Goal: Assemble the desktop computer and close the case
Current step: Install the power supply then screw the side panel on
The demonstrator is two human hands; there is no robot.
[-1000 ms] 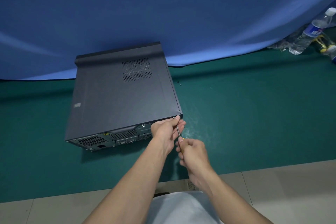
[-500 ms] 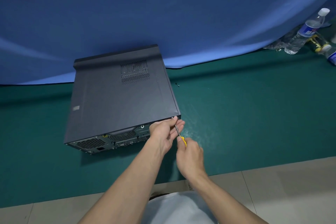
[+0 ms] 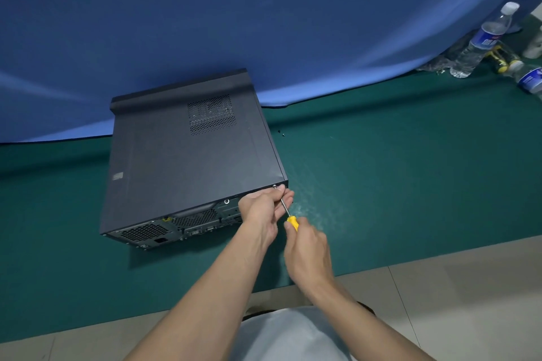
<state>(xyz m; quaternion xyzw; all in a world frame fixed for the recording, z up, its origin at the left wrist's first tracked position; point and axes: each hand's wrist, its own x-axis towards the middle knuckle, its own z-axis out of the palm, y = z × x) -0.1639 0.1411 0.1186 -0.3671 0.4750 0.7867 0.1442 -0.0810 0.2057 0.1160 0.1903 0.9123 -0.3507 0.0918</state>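
Green matting [image 3: 410,184] covers the floor, and the black computer case [image 3: 187,161] lies flat on it toward the mat's far left, its front end up against the blue cloth [image 3: 264,23] that hangs over the mat's far edge. The side panel is on and faces up, with a perforated vent [image 3: 211,114] near its far end. The rear panel [image 3: 176,226] with its ports and fan grille faces the mat's near edge. At the case's near right corner the left hand [image 3: 261,208] has its fingers curled, thumb and forefinger pinching the metal shaft of a screwdriver [image 3: 289,214] close to its tip, which sits at a small silver screw [image 3: 275,186] in the rear rim. The right hand [image 3: 308,249] is closed around the yellow handle, just beside the left hand on its near side. Two tiny dark bits [image 3: 281,133], too small to identify, lie on the mat just right of the case. A clear water bottle [image 3: 481,41] stands at the mat's far right corner, with a second bottle [image 3: 531,79] lying near it. Pale tiled floor [image 3: 469,287] borders the mat's near edge.
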